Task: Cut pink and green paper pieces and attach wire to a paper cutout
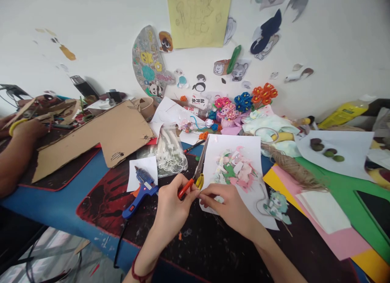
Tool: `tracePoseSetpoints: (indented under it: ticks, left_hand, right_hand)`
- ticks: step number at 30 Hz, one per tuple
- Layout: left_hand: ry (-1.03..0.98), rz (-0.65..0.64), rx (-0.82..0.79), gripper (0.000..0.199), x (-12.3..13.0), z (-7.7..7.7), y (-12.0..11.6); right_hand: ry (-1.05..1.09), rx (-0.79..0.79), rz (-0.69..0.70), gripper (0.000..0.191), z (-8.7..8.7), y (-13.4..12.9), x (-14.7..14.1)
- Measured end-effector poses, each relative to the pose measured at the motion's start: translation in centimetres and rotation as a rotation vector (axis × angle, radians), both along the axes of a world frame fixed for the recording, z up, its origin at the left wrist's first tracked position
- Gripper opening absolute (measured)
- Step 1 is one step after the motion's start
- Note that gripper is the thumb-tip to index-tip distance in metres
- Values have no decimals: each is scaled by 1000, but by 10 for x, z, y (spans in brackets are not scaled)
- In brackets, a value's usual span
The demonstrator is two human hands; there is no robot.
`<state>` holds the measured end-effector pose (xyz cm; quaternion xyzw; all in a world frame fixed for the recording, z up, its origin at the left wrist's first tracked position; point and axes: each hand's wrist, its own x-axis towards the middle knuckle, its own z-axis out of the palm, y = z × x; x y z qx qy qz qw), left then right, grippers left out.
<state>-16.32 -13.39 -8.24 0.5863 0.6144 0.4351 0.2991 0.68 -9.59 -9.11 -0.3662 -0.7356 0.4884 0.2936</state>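
My left hand (176, 199) is closed around the red handle of a pair of scissors (200, 165). The blades point away from me, and a yellow handle part shows beside the fingertips. My right hand (227, 201) is pinched shut, its fingertips meeting those of my left; whatever small thing lies between them is too small to make out. Just beyond the hands, a white paper sheet (210, 153) carries a pile of pink, white and green scraps (237, 169). To the left, a blue glue gun (143, 191) rests partly on a small white paper (132, 169).
A cut cardboard piece (91, 140) and a bag of white cords (170, 153) lie left. Craft flowers (231, 108) stand at the back. Twine (295, 165), coloured sheets (344, 242) and a teal-haired paper figure (278, 203) lie right. Another person's arm (21, 153) reaches in at far left.
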Motion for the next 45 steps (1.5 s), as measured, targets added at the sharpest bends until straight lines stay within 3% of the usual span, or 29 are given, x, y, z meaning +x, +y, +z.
tracePoseSetpoints:
  ticks: [3, 6, 12, 14, 16, 20, 23, 30, 35, 45]
  left_hand:
    - [-79, -52, -50, 23, -3, 7, 1]
    - [-151, -66, -86, 25, -4, 10, 2]
    - [-168, 41, -71, 26, -7, 7, 4]
    - [-168, 71, -65, 26, -10, 7, 5]
    - [-189, 81, -59, 28, -12, 8, 4]
    - [-269, 29, -60, 31, -14, 10, 4]
    - [-285, 27, -56, 31, -11, 11, 3]
    - [-193, 116, -3, 30, -4, 9, -1]
    - [-130, 115, 7, 27, 0, 6, -5]
    - [92, 132, 81, 22, 4, 4, -10]
  right_hand:
    - [64, -172, 111, 24, 3, 6, 6]
    - [91, -239, 168, 23, 3, 9, 10]
    - [-15, 12, 71, 20, -2, 1, 16]
    - [-18, 32, 59, 19, -4, -3, 21]
    - [15, -63, 68, 19, -8, -5, 27]
    - [173, -417, 157, 18, -17, -4, 38]
    - [221, -511, 201, 21, -21, -3, 41]
    - [20, -92, -32, 13, -10, -11, 25]
    - [3, 186, -142, 8, -3, -14, 5]
    - [-228, 648, -138, 17, -4, -16, -10]
